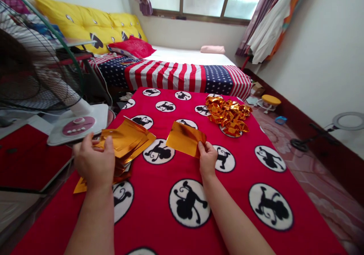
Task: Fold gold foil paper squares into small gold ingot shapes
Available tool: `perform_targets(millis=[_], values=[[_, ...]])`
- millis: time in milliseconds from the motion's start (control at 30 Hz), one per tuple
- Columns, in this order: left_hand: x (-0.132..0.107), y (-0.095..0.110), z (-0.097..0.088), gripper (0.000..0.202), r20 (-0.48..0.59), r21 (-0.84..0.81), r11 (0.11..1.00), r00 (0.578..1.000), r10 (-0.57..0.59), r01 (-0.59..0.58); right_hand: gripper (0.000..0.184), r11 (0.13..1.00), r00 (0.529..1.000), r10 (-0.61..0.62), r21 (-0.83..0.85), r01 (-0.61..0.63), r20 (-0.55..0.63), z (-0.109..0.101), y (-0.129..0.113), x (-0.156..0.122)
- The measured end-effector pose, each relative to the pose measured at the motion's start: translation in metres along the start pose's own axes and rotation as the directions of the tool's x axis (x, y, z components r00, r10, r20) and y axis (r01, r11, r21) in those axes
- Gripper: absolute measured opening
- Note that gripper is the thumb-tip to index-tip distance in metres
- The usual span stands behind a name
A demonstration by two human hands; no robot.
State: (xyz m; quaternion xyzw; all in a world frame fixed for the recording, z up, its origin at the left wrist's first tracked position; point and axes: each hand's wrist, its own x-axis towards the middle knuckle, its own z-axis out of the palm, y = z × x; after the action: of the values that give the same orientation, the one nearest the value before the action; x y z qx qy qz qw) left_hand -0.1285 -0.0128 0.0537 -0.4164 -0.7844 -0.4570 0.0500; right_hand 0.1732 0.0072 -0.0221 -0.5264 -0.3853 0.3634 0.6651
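My right hand (208,158) pinches the near right corner of a square sheet of gold foil paper (182,138), thumb on top, above the red cloth. My left hand (96,160) is at the near left side of a loose, fanned stack of gold foil paper (133,139). Its thumb and fingers are spread apart at the top sheets, and the palm side is partly hidden. At the far right of the cloth lies a pile of folded gold foil pieces (227,112), apart from both hands.
A red cloth with black monkey figures in white circles (189,203) covers the surface before me. A fan (76,124) stands close on the left. Beyond is a bed with a striped and starred cover (170,74). A yellow stool (271,100) and a ring light (348,121) are at the right.
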Motion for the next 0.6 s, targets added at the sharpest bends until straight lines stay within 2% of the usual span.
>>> perform_targets(millis=[100, 167, 233, 300, 333, 400, 467, 500, 600], values=[[-0.002, 0.006, -0.004, 0.052, -0.213, 0.020, 0.992, 0.969, 0.128, -0.127, 0.029, 1.000, 1.000, -0.011, -0.002, 0.011, -0.008, 0.000, 0.002, 0.001], [-0.012, 0.015, -0.003, 0.043, -0.244, -0.019, 0.974, 0.946, 0.215, -0.226, 0.029, 1.000, 1.000, -0.010, 0.000, 0.010, -0.008, 0.000, 0.004, 0.002], [-0.032, 0.030, 0.003, 0.030, -0.160, -0.108, 0.936, 0.935, 0.315, -0.334, 0.029, 1.000, 1.000, -0.009, -0.013, 0.009, -0.013, 0.000, 0.006, 0.002], [-0.060, 0.046, 0.012, 0.025, -0.021, -0.256, 0.862, 0.894, 0.449, -0.438, 0.029, 1.000, 1.000, -0.007, -0.029, 0.007, -0.023, -0.001, 0.007, 0.002], [-0.075, 0.054, 0.018, 0.027, 0.074, -0.332, 0.819, 0.853, 0.517, -0.468, 0.028, 1.000, 0.999, -0.004, -0.030, 0.003, -0.032, -0.001, 0.008, 0.002], [-0.104, 0.067, 0.031, 0.038, 0.262, -0.441, 0.748, 0.725, 0.636, -0.496, 0.029, 1.000, 0.999, 0.014, -0.006, -0.014, -0.044, 0.000, 0.007, 0.001], [-0.124, 0.074, 0.044, 0.056, 0.388, -0.481, 0.721, 0.616, 0.685, -0.499, 0.035, 0.998, 0.998, 0.042, 0.040, -0.039, -0.054, 0.001, 0.005, 0.001], [-0.130, 0.076, 0.050, 0.064, 0.424, -0.488, 0.716, 0.581, 0.695, -0.500, 0.039, 0.997, 0.997, 0.057, 0.063, -0.054, -0.056, 0.001, 0.004, 0.000], [-0.133, 0.077, 0.069, 0.069, 0.436, -0.510, 0.705, 0.558, 0.706, -0.493, 0.046, 0.991, 0.995, 0.095, 0.098, -0.091, -0.037, 0.003, 0.000, -0.002]])
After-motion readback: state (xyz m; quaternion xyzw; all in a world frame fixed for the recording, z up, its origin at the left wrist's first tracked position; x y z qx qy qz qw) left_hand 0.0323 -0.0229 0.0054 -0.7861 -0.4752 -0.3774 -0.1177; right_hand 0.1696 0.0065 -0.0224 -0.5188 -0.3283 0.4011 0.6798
